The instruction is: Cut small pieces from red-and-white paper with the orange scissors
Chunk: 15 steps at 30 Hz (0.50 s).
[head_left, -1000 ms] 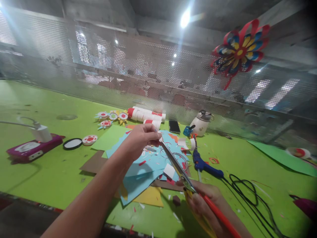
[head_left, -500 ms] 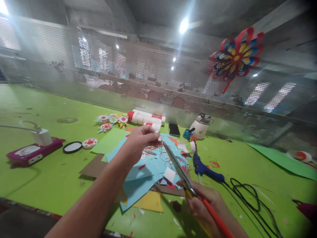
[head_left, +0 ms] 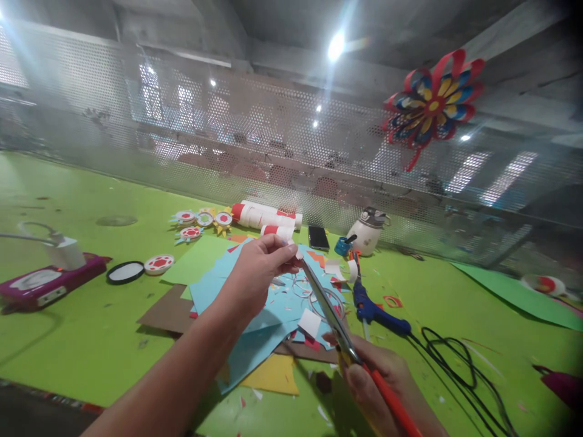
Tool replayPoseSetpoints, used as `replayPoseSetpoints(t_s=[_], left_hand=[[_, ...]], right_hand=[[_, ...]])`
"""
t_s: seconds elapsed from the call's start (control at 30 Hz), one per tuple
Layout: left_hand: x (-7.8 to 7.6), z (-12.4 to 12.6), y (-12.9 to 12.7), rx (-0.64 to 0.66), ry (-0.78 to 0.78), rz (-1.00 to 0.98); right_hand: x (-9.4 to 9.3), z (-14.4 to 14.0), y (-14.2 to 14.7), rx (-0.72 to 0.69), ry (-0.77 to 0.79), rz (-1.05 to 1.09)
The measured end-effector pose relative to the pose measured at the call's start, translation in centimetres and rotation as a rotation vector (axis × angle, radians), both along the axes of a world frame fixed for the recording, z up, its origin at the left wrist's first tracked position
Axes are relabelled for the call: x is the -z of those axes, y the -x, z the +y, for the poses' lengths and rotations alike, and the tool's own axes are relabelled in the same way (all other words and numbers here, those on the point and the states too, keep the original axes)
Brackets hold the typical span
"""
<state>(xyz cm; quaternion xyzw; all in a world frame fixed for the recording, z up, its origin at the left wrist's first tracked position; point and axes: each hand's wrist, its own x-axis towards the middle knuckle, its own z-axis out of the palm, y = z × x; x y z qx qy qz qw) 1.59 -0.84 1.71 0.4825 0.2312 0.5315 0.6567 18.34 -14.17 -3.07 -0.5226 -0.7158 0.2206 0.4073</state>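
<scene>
Nearest to us, our right hand (head_left: 382,379) is wrapped around the red handles of the scissors (head_left: 332,315), fingers closed on them; the blades run up and away toward the left hand and look nearly shut, though we cannot tell whether a sliver of gap remains. Just beyond the blade tips, our left hand (head_left: 257,267) pinches a small white paper piece (head_left: 296,252) between thumb and fingertips, held in the air above the blue paper sheets (head_left: 255,315).

The blade tips sit right against those pinching fingertips, so we judge a nick to the thumb the main risk if the blades close while the piece is held this short. The scrap is tiny and could also slip from the pinch and drop among the other cuttings on the blue paper sheets.

To the right of the sheets lies the blue glue gun (head_left: 376,306), its black cord (head_left: 455,358) looping near our right wrist, where it could snag. Beyond the sheets stand the red-and-white paper rolls (head_left: 266,217) and a phone (head_left: 317,237).
</scene>
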Motion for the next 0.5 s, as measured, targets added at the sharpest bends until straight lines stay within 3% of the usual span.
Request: replayPoseSetpoints(t_s=[0.5], left_hand=[[0.8, -0.8, -1.1, -0.108, 0.037, -0.080]], right_hand=[[0.2, 0.1, 0.1, 0.012, -0.052, 0.006]])
